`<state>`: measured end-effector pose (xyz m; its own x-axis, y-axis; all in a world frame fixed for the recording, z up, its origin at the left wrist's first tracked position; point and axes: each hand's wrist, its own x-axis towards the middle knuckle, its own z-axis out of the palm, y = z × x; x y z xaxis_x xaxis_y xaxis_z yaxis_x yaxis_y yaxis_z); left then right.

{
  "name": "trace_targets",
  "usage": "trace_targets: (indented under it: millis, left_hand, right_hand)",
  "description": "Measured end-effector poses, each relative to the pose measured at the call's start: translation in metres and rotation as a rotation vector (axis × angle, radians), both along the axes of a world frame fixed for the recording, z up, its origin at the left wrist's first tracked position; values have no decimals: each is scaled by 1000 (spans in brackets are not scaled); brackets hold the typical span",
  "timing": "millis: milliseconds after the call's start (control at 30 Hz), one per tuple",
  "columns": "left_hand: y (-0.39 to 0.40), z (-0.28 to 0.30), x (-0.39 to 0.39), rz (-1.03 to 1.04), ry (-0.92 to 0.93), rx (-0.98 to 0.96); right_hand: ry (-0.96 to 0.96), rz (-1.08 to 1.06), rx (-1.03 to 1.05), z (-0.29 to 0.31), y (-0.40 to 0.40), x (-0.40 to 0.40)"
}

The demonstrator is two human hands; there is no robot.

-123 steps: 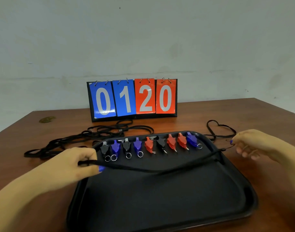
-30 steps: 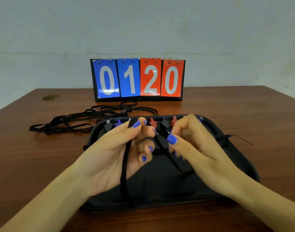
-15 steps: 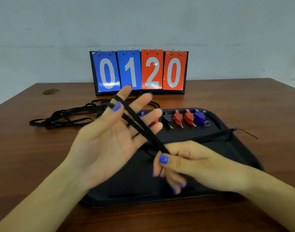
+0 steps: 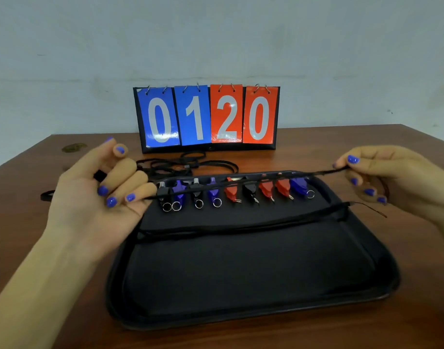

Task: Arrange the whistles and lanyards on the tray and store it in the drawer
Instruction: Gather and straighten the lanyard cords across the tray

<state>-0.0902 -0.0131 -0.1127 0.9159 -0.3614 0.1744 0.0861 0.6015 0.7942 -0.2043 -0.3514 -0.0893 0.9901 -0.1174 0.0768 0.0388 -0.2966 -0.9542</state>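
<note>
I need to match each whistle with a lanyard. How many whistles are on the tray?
9, in one row along the far edge of the tray. From the left: black, blue, black, blue, red, black, red, red, blue. None appears hidden.

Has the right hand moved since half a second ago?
Yes. The right hand went from over the tray out past its right edge.

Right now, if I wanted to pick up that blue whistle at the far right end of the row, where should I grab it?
Pinch the blue whistle by its plastic body, coming straight down from above. It lies flat on the tray with a red whistle close on its left, so sideways access looks tight. Its small metal ring would probably slip. Mind the stretched lanyard crossing just above the row.
</note>
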Motion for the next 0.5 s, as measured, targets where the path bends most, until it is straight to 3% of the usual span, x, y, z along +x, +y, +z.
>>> trace_targets:
  millis: [100, 200, 400, 500]
  left_hand:
    - [0, -1, 5, -12, 85, 67]
    - [-1, -6, 7, 0, 30, 229]
    - [-12, -18, 6, 140, -205, 736]
    - [-17, -22, 4, 109, -224, 807]
  right_hand:
    - [127, 5, -149, -3, -11, -1]
    - [267, -37, -231, -5, -13, 0]
    - [403, -79, -406, -13, -24, 1]
    - [461, -103, -384, -14, -28, 1]
